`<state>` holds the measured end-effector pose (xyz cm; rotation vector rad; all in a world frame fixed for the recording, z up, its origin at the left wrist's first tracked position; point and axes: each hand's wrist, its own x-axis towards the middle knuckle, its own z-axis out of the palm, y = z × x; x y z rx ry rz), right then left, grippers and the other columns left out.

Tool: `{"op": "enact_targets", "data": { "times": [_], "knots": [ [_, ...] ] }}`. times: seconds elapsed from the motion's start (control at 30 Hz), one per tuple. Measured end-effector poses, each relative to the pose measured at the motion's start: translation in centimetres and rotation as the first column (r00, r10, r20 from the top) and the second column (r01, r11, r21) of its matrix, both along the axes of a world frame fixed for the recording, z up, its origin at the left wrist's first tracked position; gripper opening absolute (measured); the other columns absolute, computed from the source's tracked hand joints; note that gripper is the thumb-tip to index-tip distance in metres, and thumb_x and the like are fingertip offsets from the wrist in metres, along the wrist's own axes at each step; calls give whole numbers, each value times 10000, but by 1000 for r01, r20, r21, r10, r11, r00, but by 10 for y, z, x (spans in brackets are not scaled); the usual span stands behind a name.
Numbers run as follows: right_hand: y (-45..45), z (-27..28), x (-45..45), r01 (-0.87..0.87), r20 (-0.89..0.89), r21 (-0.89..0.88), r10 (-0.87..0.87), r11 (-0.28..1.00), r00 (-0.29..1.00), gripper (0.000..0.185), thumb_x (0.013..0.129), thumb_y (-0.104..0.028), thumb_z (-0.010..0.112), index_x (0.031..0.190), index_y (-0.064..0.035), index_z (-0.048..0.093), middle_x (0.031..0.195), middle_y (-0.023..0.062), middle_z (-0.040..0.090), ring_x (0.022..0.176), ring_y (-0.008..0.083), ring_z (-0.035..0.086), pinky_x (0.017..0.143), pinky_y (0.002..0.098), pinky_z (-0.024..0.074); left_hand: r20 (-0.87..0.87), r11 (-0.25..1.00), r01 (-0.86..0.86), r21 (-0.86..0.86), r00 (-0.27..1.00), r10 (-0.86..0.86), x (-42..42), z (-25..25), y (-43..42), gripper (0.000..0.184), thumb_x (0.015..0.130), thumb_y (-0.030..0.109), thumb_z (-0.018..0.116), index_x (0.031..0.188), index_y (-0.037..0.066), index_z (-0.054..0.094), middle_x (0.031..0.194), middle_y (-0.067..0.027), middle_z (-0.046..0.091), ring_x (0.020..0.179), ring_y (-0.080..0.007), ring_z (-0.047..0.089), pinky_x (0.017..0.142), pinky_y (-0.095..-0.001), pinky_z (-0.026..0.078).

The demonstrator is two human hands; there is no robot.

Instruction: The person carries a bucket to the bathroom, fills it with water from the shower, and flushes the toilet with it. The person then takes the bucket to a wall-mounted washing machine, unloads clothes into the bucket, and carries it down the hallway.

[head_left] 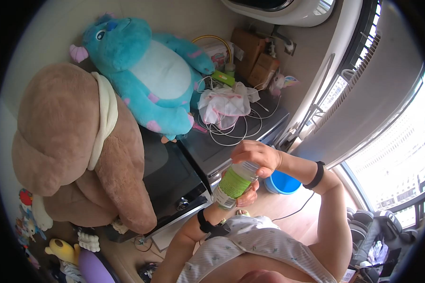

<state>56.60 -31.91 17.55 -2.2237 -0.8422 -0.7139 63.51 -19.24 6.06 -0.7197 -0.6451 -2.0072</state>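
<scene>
Gripping a clear, rounded bottle with a bright green wrapped label (234, 183) in two bare hands, held up just off the near edge of a dark, smooth-topped table (212, 150). Closing the left hand (247, 194) around the lower side of the bottle, with fingertips showing along the right flank. Curling the right hand (256, 155) over the upper end, so covering the top that cannot tell whether capped or bare. Tilting the bottle, base toward the lower left, label turned to the camera. Wearing a black band at each wrist. On the table, leaning back along the far edge, a large teal plush toy with a pale belly (163, 73); over the left end, a bulky brown plush toy with a cream scarf (56, 122). Lying nearer the right edge, a crumpled white cloth with pink trim (224, 106) and loose white cables (246, 126). Stacked at the far right corner, brown cardboard boxes (264, 70). Standing on the floor beyond the near edge, close to the right forearm in view, a round blue bucket (281, 190).
</scene>
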Motion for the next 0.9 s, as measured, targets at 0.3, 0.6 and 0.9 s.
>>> {"op": "enact_targets", "data": {
  "times": [0.3,0.6,0.9],
  "knots": [
    [-16,26,-29,234,-514,-104,-254,967,819,714,859,-577,515,1280,-2,481,1167,188,559,967,310,607,787,385,502,525,894,-421,153,801,287,35,3,9,822,739,531,641,1255,-75,434,948,-207,598,810,-273,633,695,-344,533],
    [-11,46,-51,43,-644,42,-6,998,765,653,721,-163,772,1285,-65,458,1296,130,492,1165,300,522,976,410,472,549,932,-284,227,827,118,26,7,11,784,740,566,600,1234,-30,474,954,-213,607,790,-268,630,696,-335,520],
    [-10,48,-63,281,-900,-391,-428,876,85,588,841,-398,659,1265,-43,461,1089,209,614,965,341,635,825,400,545,841,868,-495,-41,452,297,23,6,4,572,749,294,686,1207,-1,512,1045,-89,607,919,-162,597,815,-310,483]
  ]
}}
